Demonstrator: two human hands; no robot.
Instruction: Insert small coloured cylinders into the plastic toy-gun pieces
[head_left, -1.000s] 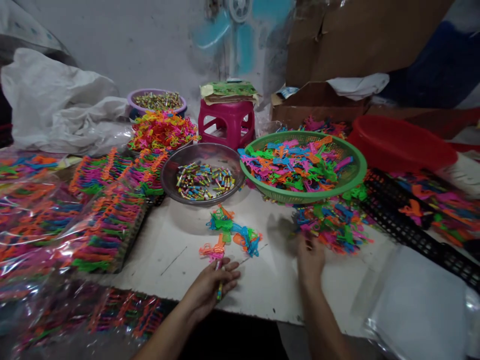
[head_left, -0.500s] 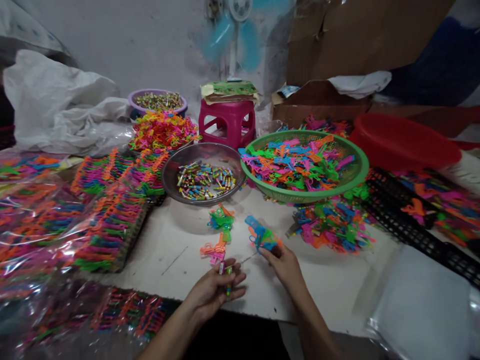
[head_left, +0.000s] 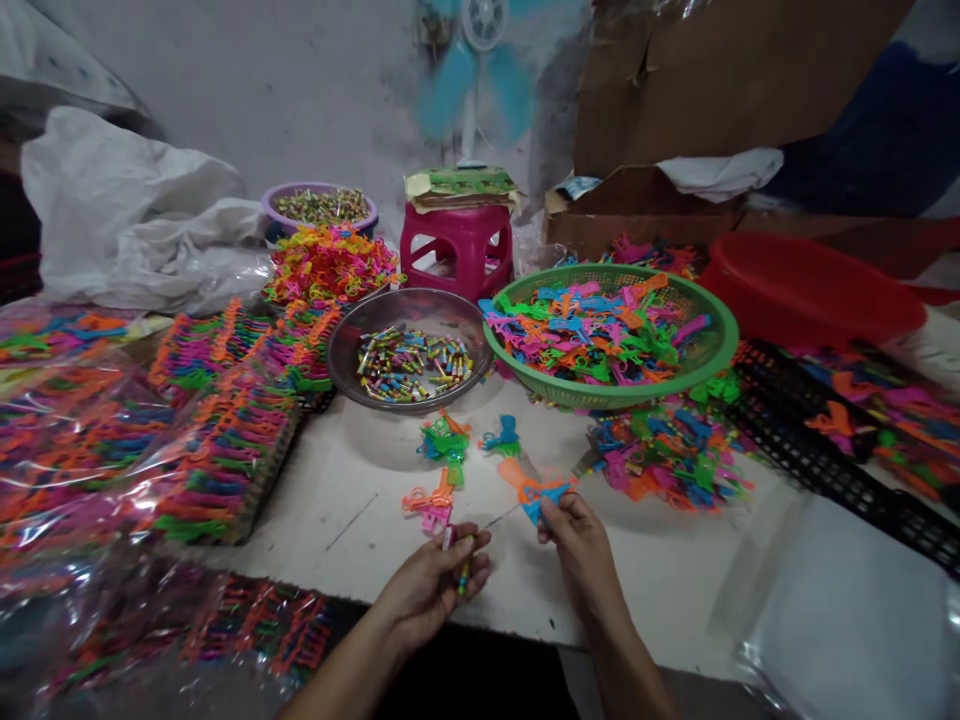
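Note:
My left hand [head_left: 435,585] is palm up, its fingers curled round several small patterned tubes [head_left: 464,578]. A thin dark rod [head_left: 502,517] reaches from its fingertips toward my right hand. My right hand [head_left: 574,530] pinches a blue plastic toy pistol [head_left: 551,494] above the white table. Just beyond the blue one is an orange toy pistol [head_left: 517,477]; I cannot tell whether it is held too. Another blue toy pistol [head_left: 501,436] lies farther off. Left of these rest green toy pistols [head_left: 444,440] and an orange one [head_left: 431,493].
A dark bowl [head_left: 336,352] holds more patterned tubes. Beside it stands a green basket [head_left: 724,350] full of toy pistols, with a loose pile [head_left: 671,460] in front. Bagged rows of toys [head_left: 217,450] cover the left. Clear plastic bags [head_left: 847,600] lie right. A fan [head_left: 484,20] stands behind.
My right hand has shifted slightly right and down, with a blue toy pistol at its fingertips. Another blue toy pistol now lies apart, farther up the table. My left hand has barely moved.

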